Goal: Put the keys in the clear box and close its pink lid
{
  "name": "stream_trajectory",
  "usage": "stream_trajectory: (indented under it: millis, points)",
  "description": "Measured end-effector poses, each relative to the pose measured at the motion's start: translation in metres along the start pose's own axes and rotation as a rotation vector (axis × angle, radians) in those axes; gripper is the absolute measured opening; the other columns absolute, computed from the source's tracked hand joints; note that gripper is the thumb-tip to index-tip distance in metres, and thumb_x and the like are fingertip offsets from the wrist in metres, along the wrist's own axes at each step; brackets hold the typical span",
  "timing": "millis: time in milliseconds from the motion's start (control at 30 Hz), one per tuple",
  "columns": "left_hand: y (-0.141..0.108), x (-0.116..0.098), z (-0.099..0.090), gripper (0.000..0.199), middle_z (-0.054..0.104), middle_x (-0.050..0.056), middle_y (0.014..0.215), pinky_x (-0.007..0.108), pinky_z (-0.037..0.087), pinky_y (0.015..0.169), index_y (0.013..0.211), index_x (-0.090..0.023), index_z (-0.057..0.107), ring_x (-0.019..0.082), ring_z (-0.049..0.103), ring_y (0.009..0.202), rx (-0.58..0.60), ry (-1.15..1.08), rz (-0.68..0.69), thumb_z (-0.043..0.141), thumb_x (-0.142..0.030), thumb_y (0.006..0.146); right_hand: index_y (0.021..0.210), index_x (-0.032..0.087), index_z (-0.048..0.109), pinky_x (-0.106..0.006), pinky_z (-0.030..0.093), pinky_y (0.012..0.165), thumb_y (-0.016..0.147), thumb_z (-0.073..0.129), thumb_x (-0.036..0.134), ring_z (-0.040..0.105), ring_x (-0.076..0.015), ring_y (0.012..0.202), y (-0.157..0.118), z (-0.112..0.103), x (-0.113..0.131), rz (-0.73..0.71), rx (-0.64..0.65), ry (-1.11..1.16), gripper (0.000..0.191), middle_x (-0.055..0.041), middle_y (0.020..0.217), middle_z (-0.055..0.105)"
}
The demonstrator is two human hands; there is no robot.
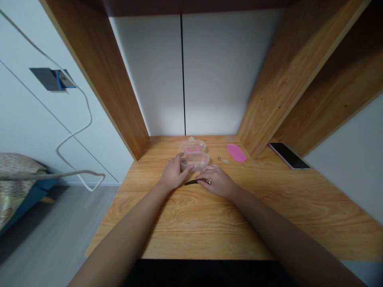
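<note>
A small clear plastic box (196,160) stands on the wooden desk, its hinged lid (193,146) laid back behind it with a pink mark on it. My left hand (175,172) grips the box at its left side, the thumb along the front wall. Between the fingers of my right hand (217,180) is a slim dark item (191,182) with a gold ornament at its right end; its exact kind I cannot make out. That hand is close to the front right of the box. Some fingers are hidden.
A pink oval piece (236,152) lies at the back right, with several tiny ring-like items (223,160) beside it. Farther right, a phone (289,156) rests by the wooden side panel. A white cable (86,131) hangs left of the desk (191,223).
</note>
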State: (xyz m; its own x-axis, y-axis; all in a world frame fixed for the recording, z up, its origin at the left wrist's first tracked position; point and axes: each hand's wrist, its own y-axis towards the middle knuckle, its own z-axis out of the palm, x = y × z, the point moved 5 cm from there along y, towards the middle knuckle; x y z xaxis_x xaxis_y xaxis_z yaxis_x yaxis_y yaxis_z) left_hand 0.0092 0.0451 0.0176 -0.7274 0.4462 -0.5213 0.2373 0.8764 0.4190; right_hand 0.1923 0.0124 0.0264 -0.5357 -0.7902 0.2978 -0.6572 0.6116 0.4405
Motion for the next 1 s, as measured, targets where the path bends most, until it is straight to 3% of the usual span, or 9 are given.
stream_trajectory:
  millis: [267, 433, 667, 1000]
  points:
    - [0.000, 0.000, 0.000, 0.066, 0.066, 0.017, 0.126, 0.047, 0.050, 0.097, 0.139, -0.014, 0.043, 0.033, 0.064, 0.113, 0.013, 0.005, -0.016, 0.053, -0.058, 0.092, 0.097, 0.026, 0.078, -0.037, 0.049, 0.087, 0.088, 0.066, 0.021, 0.066, -0.0207, 0.092, 0.000, -0.002, 0.001, 0.011, 0.006, 0.003, 0.016, -0.0050, 0.088, 0.075]
    - [0.000, 0.000, 0.000, 0.064, 0.064, 0.016, 0.129, 0.046, 0.049, 0.100, 0.140, -0.015, 0.043, 0.032, 0.063, 0.117, 0.002, -0.011, -0.005, 0.054, -0.057, 0.092, 0.094, 0.028, 0.076, -0.037, 0.049, 0.087, 0.086, 0.064, 0.013, 0.066, -0.0199, 0.092, 0.000, -0.007, 0.006, -0.073, -0.025, 0.057, 0.021, -0.0025, 0.089, 0.076]
    - [0.001, -0.001, 0.000, 0.063, 0.064, 0.017, 0.129, 0.046, 0.048, 0.101, 0.139, -0.014, 0.044, 0.031, 0.062, 0.117, -0.003, -0.031, 0.014, 0.054, -0.055, 0.093, 0.086, 0.026, 0.073, -0.037, 0.049, 0.086, 0.079, 0.060, 0.007, 0.067, -0.0191, 0.086, 0.000, -0.015, 0.009, -0.100, -0.106, 0.113, 0.024, -0.0013, 0.087, 0.074]
    - [0.000, 0.001, 0.002, 0.065, 0.065, 0.017, 0.127, 0.047, 0.049, 0.100, 0.139, -0.014, 0.043, 0.032, 0.063, 0.115, 0.009, -0.029, 0.005, 0.054, -0.057, 0.092, 0.092, 0.024, 0.073, -0.034, 0.054, 0.082, 0.081, 0.057, 0.006, 0.067, -0.0187, 0.086, -0.002, -0.022, 0.004, -0.021, -0.242, 0.106, 0.027, -0.0042, 0.092, 0.073]
